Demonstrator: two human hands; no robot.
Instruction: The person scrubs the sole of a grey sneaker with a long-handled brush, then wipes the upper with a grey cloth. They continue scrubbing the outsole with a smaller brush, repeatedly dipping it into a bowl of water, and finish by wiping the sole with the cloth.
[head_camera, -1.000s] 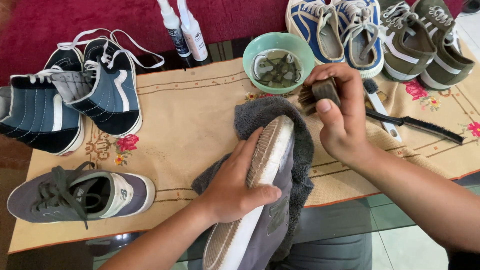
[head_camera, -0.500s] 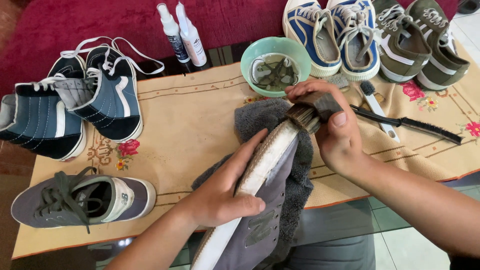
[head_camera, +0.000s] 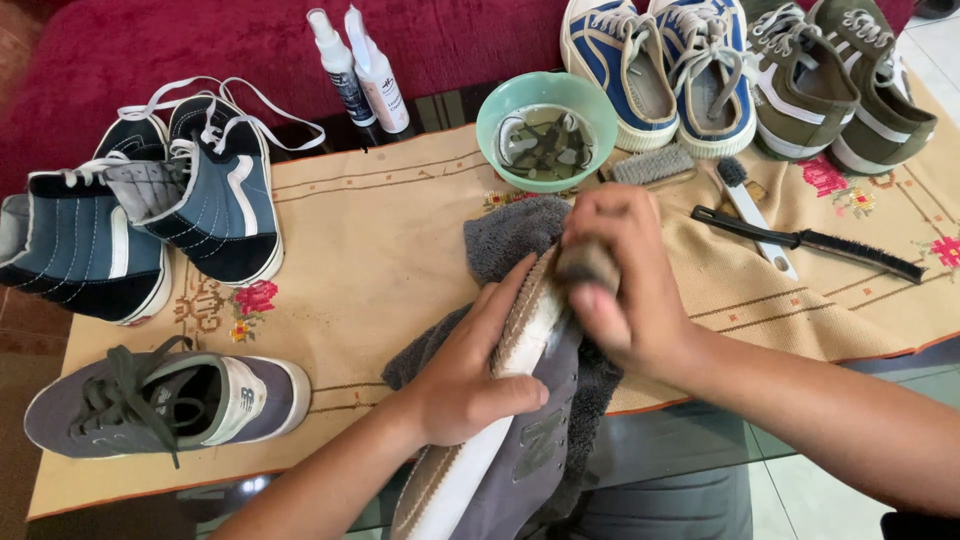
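My left hand (head_camera: 475, 375) grips a grey sneaker (head_camera: 520, 455) turned on its side, sole edge up, over a grey towel (head_camera: 510, 235). In my right hand (head_camera: 625, 285) is a small wooden scrub brush (head_camera: 588, 265), its bristles pressed against the sneaker's pale sole near the toe. Both hands are close together at the middle of the cloth-covered table. A green bowl (head_camera: 520, 95) of murky water stands just behind them.
A matching grey sneaker (head_camera: 170, 400) lies at the front left. Dark blue high-tops (head_camera: 150, 210) sit at the left, two spray bottles (head_camera: 360, 70) at the back. Blue shoes (head_camera: 660, 60) and olive shoes (head_camera: 840, 80) line the back right. Spare brushes (head_camera: 800, 240) lie at right.
My right hand and its brush have slid down the sole from the toe toward me. The sneaker has tilted further onto its side.
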